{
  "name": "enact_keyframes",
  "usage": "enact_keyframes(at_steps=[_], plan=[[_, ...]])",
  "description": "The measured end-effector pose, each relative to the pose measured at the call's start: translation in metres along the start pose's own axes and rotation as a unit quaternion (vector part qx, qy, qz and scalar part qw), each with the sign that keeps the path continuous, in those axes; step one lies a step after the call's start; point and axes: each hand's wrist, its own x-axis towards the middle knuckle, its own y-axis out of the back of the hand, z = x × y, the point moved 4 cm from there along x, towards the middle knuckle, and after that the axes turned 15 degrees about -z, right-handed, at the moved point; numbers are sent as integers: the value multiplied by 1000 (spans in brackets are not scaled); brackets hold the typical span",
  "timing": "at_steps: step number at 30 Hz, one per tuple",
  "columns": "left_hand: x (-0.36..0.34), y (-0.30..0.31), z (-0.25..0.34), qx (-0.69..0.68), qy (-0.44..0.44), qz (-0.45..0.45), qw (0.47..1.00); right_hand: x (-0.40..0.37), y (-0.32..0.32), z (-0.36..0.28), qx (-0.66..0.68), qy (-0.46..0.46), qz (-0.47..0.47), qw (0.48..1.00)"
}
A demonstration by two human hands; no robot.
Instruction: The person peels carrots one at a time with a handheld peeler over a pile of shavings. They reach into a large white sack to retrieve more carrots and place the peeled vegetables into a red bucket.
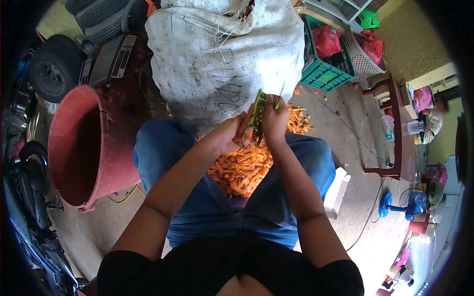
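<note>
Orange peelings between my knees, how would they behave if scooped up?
The orange peelings would likely feel light and floppy, being thin strips. A handful might shed pieces, since they lie loose, some strewn across the floor.

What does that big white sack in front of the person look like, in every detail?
The big white sack looks like woven plastic: bulging, creased and smudged with grey dirt. Dark handwritten marks show on its front, and loose, frayed threads hang near its top. It sits just beyond the blue-jeaned knees, beside a green plastic crate, with thin orange peelings near its base. What fills it is hidden, and I cannot tell whether the crate touches it.
</note>
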Motion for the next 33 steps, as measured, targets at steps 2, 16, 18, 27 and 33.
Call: enact_keyframes(at_steps=[2, 16, 18, 27, 33], plan=[[-15, -14, -11, 167, 93, -163, 968, 28, 34, 36, 81, -186, 97, 974], [6, 17, -20, -113, -12, -48, 992, -11, -6, -7, 69, 5, -54, 996], [4, 18, -15, 26, 30, -21, 999, -3, 0, 4, 20, -25, -12, 999], [-1, 11, -11, 17, 59, -32, 998, 22, 34, 40, 272, -44, 100, 956], [-1, 6, -18, -23, 35, -70, 997, -5, -7, 3, 145, -5, -44, 988]])
